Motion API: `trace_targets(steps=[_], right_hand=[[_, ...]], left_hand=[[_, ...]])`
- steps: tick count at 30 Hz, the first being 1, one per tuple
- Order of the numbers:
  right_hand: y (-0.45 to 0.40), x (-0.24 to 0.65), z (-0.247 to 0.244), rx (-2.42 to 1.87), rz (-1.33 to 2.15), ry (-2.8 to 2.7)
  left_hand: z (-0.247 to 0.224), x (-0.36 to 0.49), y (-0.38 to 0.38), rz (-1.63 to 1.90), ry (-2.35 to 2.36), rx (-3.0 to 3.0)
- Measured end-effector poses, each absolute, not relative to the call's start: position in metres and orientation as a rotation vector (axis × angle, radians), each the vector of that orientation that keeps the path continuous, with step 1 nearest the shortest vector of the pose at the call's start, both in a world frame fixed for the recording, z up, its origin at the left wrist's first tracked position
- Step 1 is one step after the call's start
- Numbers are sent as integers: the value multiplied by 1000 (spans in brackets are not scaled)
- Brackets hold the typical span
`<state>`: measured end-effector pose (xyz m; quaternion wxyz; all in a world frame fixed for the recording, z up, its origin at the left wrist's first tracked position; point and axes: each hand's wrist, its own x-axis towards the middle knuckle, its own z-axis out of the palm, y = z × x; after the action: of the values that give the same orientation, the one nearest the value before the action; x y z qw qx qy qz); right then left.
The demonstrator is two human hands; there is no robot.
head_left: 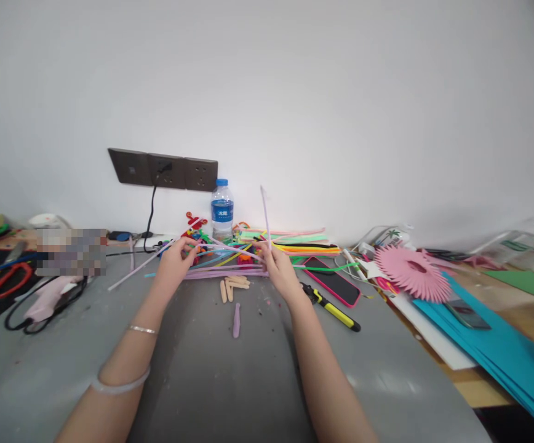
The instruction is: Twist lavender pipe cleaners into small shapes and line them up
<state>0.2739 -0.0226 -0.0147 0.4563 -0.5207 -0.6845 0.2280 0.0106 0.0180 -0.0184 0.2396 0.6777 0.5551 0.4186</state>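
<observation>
Left hand (179, 258) pinches a lilac strand (134, 270) near the tabletop's (193, 381) far edge, one end pointing to the near-left corner. Right hand (277, 263) pinches an upright lilac stem (266, 212); can't tell if both are one piece. Lilac bundle (225, 275) lies just below the hands, beige pieces (223, 291) nearer the front edge. Best handling: light fingertip grip, small even bends, free ends clear of the loose stems behind.
</observation>
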Motion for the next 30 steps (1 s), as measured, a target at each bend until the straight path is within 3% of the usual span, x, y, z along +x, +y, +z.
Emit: trace_targets(steps=[5, 9, 13, 18, 30], right_hand=[[-23, 281, -11, -1365, 317, -1479], [-30, 283, -5, -1376, 402, -1598], [-32, 273, -6, -1239, 582, -1978], [-30, 263, -12, -1271, 589, -2136], [-21, 265, -16, -1127, 922, -1580]], left_hand=[[-25, 2, 20, 1054, 1727, 2002], [-15, 2, 15, 1107, 1750, 1977], [2, 5, 10, 1245, 1428, 1665], [10, 8, 6, 1116, 1090, 1329], [-20, 5, 12, 807, 1361, 2094]])
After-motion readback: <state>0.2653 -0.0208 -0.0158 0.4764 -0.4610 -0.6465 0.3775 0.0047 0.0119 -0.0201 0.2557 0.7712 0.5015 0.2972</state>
